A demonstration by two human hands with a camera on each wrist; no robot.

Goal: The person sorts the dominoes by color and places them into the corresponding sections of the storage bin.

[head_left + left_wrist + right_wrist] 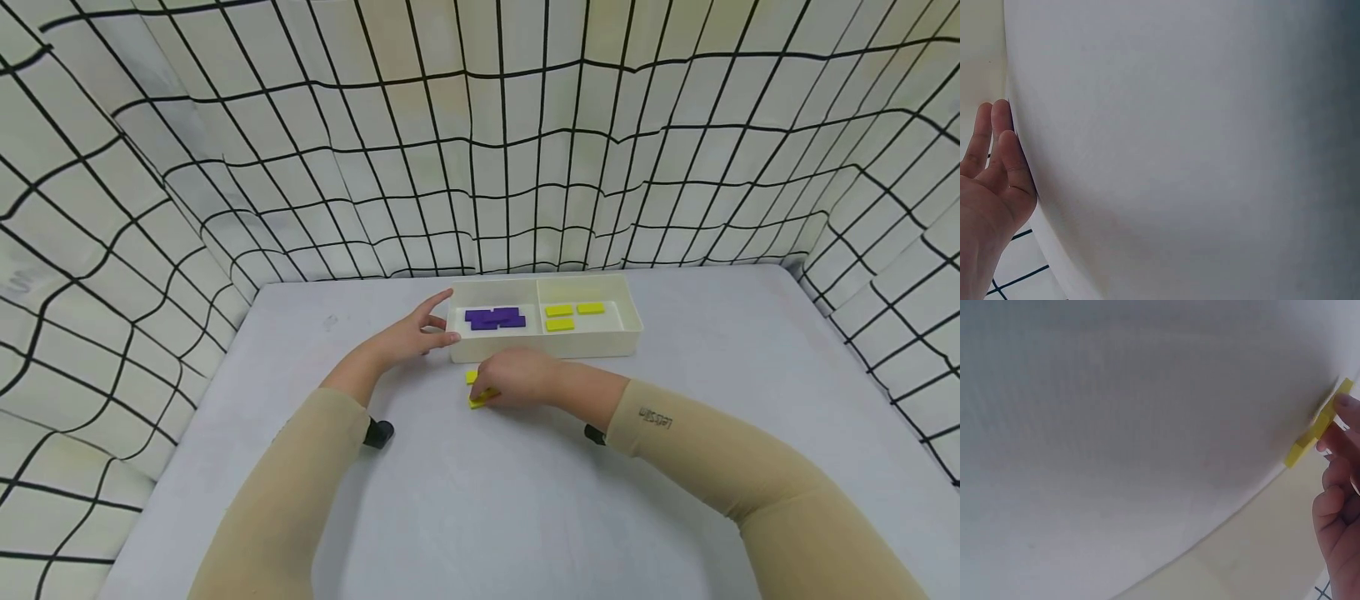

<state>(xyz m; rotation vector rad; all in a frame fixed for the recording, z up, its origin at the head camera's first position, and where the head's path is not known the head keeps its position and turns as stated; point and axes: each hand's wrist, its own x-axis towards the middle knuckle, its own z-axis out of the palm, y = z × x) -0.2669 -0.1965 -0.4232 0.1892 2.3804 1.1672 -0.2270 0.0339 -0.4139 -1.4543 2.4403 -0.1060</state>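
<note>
A cream two-compartment tray (pixel 585 345) stands at the back of the table. Several purple blocks (pixel 483 325) lie piled in its left compartment, and 3 yellow blocks (pixel 559 324) lie apart in the right one. My left hand (pixel 401 340) rests against the tray's left end, thumb and fingers spread and fairly straight. Just in front of the tray, my right hand (pixel 517 379) pinches a yellow block (pixel 1325 417) low over the table, its other fingers curled. More yellow blocks (pixel 471 377) lie right at its fingertips, partly hidden by the hand.
A white cloth covers the table (pixel 480 517). Black grid netting (pixel 525 150) over pale walls rises at the back and both sides. Dark wrist-mounted devices (pixel 378 433) show under the beige sleeves (pixel 292 475).
</note>
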